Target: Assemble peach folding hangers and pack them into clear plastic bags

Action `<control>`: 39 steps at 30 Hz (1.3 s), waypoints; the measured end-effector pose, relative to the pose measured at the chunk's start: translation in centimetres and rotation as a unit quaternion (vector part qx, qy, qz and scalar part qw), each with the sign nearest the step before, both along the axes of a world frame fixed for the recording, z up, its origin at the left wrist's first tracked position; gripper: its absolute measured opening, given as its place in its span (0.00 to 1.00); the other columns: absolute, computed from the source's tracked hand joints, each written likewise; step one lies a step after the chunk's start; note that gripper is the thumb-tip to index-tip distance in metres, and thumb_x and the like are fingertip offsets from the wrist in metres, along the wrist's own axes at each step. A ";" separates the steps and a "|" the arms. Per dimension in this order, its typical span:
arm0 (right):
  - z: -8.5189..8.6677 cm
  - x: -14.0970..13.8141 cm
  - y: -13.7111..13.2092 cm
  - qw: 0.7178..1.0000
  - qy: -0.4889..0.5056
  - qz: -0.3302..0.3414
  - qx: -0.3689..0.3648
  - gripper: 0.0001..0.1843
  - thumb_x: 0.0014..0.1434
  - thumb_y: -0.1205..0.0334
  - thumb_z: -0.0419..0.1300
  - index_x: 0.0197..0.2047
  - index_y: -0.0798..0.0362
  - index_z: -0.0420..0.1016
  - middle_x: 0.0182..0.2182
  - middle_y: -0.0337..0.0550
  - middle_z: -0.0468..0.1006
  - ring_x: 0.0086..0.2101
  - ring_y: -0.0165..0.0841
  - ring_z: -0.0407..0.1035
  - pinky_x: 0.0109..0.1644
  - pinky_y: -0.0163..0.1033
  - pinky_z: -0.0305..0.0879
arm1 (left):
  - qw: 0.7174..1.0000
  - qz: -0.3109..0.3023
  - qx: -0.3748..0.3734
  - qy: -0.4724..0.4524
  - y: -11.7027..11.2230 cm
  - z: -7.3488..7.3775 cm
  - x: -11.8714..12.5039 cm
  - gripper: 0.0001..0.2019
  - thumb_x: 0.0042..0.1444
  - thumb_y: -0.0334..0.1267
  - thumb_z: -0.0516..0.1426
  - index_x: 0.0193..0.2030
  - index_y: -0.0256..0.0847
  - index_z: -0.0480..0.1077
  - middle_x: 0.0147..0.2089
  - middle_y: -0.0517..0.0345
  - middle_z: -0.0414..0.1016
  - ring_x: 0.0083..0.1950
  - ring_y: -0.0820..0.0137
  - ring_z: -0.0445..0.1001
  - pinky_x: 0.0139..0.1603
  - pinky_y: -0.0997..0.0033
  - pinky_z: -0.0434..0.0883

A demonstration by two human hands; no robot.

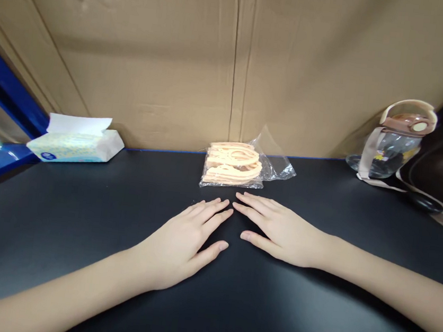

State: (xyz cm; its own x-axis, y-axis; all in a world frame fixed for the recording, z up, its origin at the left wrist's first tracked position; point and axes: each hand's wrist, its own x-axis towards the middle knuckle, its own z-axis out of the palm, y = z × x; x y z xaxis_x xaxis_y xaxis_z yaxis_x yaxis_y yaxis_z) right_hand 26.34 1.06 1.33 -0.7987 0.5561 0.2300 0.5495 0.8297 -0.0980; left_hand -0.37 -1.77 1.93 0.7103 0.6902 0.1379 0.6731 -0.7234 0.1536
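Note:
My left hand (185,239) lies palm down on the black tabletop (119,218), holding nothing, with its thumb spread away from the fingers. Facing it from the other side, my right hand (278,228) also rests flat and empty, fingers slightly apart. The fingertips of both hands nearly meet. Just beyond them sits a clear plastic bag (277,164) with a stack of flat, pale cream pieces (233,164) with curved cut-outs inside. Neither hand touches the bag. What the pieces are made of I cannot tell.
A tissue pack (75,144) with one sheet sticking out stands at the back left. At the back right is a clear water bottle (395,148) with a brown lid and a strap. Cardboard (156,73) walls the back. A blue metal frame (8,104) borders the left.

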 end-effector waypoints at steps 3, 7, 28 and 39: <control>0.0 0.0 0.2 1.000 0.013 0.002 -0.009 0.37 0.78 0.46 0.47 0.73 0.70 0.64 0.72 0.70 0.62 0.71 0.59 0.58 0.72 0.66 0.61 | 1.000 0.001 -0.007 -0.011 0.1 0.0 0.0 0.30 0.77 0.51 0.45 0.76 0.33 0.61 0.78 0.40 0.60 0.79 0.49 0.59 0.78 0.42 0.60; -0.3 -0.1 0.0 0.999 0.046 0.002 -0.026 0.36 0.76 0.47 0.51 0.72 0.70 0.66 0.71 0.71 0.63 0.70 0.61 0.59 0.71 0.68 0.61 | 0.999 0.004 -0.019 -0.040 -0.1 -0.1 -0.2 0.29 0.76 0.50 0.47 0.75 0.35 0.62 0.77 0.40 0.62 0.78 0.49 0.61 0.77 0.42 0.60; 5.3 1.8 15.0 0.827 0.259 -0.230 -0.442 0.16 0.72 0.50 0.62 0.46 0.56 0.80 0.38 0.46 0.83 0.35 0.33 0.79 0.41 0.42 0.81 | 0.774 0.361 -0.328 -0.403 15.0 6.2 1.5 0.19 0.70 0.45 0.62 0.62 0.40 0.71 0.62 0.47 0.75 0.56 0.58 0.78 0.55 0.50 0.79; 5.8 -0.5 12.5 0.797 0.384 -0.172 -0.434 0.12 0.66 0.57 0.67 0.48 0.55 0.79 0.51 0.55 0.86 0.52 0.42 0.80 0.62 0.52 0.77 | 0.734 0.301 -0.264 -0.548 11.9 6.5 4.3 0.19 0.71 0.44 0.62 0.63 0.40 0.71 0.62 0.47 0.74 0.56 0.58 0.78 0.55 0.50 0.80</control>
